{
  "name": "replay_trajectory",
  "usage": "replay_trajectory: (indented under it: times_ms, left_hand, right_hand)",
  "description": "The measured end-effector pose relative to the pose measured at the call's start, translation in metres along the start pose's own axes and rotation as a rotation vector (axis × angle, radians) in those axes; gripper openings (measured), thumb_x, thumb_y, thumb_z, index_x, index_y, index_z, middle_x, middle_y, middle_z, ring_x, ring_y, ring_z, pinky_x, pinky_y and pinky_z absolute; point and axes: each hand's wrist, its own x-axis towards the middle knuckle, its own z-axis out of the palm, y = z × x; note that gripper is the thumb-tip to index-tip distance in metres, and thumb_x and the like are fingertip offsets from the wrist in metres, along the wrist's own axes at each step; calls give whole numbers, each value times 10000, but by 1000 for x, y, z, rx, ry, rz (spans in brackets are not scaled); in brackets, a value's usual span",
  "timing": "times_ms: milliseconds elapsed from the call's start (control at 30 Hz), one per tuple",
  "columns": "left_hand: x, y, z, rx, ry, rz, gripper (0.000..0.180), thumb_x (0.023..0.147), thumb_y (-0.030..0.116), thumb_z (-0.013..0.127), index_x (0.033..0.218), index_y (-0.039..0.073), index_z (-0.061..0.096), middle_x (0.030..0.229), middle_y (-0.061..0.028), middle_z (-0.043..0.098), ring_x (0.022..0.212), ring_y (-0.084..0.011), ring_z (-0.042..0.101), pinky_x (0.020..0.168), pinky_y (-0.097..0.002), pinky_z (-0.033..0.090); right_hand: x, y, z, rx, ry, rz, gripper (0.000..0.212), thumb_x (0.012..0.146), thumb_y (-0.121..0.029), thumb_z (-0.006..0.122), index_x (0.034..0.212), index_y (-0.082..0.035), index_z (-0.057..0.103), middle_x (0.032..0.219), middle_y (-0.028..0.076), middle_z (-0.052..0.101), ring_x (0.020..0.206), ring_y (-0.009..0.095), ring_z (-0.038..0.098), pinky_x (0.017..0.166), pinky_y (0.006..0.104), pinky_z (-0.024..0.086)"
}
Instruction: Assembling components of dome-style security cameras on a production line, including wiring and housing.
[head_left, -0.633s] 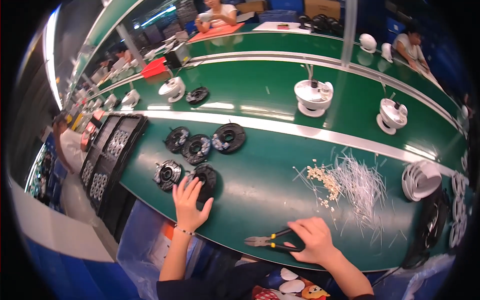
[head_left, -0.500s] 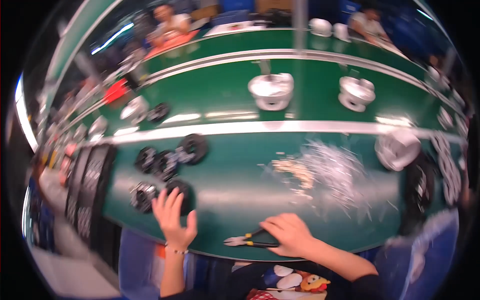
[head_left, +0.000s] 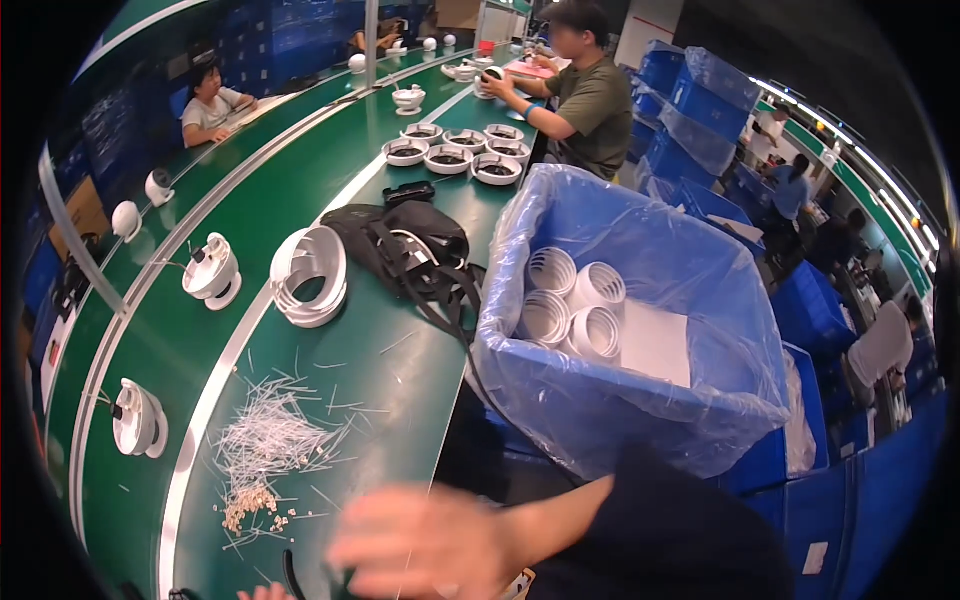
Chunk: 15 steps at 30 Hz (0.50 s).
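My right hand (head_left: pixel 425 545) is over the near edge of the green table, blurred, its fingers stretched out to the left with nothing seen in them. Only a bit of my left hand (head_left: pixel 265 592) shows at the lower rim; its fingers are mostly cut off. Between the hands a curved black handle (head_left: pixel 290 575), apparently of the pliers, stands on the table; the rest is out of view. Just beyond are small beige pieces (head_left: pixel 250 508) and a loose heap of thin whitish strips (head_left: pixel 270 430).
White ring housings (head_left: pixel 310 275) and a black bag (head_left: pixel 430 235) lie farther along the table. A plastic-lined blue bin (head_left: pixel 640 405) at right holds several white ribbed rings (head_left: pixel 597 335). White units (head_left: pixel 210 270) stand on the belt. A co-worker (head_left: pixel 590 100) is beyond black-centred white bowls (head_left: pixel 450 158).
My view has swung to the right, bringing in the bin and bag. My right hand has come off the pliers. The left hand has nearly left the picture; the black wheels are out of view.
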Motion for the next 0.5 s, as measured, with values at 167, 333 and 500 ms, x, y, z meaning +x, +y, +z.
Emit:
replay_trajectory:
  times_ms: [167, 333, 500]
  left_hand:
    - [-29, -1, 16, -129, -55, -5, 280, 766, 137, 455, 985, -32, 502, 993, -195, 555, 946, -365, 519, 864, -518, 376]
    - [-52, -23, 5, -12, 109, -133, 300, 809, 178, 471, 968, -70, 524, 966, -216, 560, 904, -376, 532, 802, -443, 424]
    - [-28, -20, 4, 0, 113, -255, 278, 792, 128, 486, 996, -57, 521, 973, -217, 550, 871, -378, 530, 783, -437, 421]
  right_hand:
    - [18, 21, -152, -1020, 281, 130, 344, 610, -104, 615, 932, 2, 554, 1006, 150, 548, 944, 289, 512, 853, 379, 379]
    - [42, 71, -255, -1087, 155, 568, 147, 684, -77, 601, 816, -11, 595, 797, 95, 602, 718, 191, 580, 663, 281, 451]
    - [-142, 157, -265, -929, -1322, 1435, 563, 523, -470, 734, 803, 7, 630, 824, 183, 610, 780, 299, 586, 711, 348, 468]
